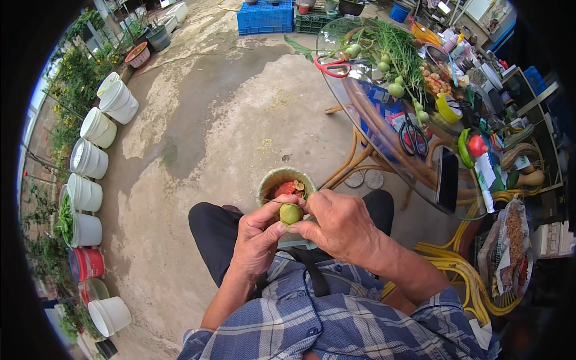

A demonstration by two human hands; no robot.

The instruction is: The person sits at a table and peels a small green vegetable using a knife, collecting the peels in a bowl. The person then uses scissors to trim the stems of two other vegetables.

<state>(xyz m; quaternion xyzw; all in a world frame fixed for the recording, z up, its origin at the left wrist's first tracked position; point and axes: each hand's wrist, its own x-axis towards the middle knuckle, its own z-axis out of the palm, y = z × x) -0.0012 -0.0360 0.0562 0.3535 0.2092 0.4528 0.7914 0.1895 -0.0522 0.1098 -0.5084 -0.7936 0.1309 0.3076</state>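
Between my fingertips, above my lap, is a small round green fruit or gourd [290, 213]. My left hand [258, 238] pinches it from the left with thumb and fingers. From the right, my right hand [339, 225] has its thumb at the fruit's lower edge and its curled fingers close above it. A thin dark strand or stem [281, 201] runs across the top of the fruit, between the hands. Just beyond them a round light-green bin [265, 180] stands on the floor, with red and brown scraps inside. What the right fingertips grip is partly hidden.
At the right stands a glass-topped rattan table [355, 99] with red-handled scissors [333, 66], black scissors [413, 136], small green gourds [396, 90] on stems and a phone [447, 180]. White buckets [85, 193] line the left side. A blue crate [265, 19] stands at the far end.
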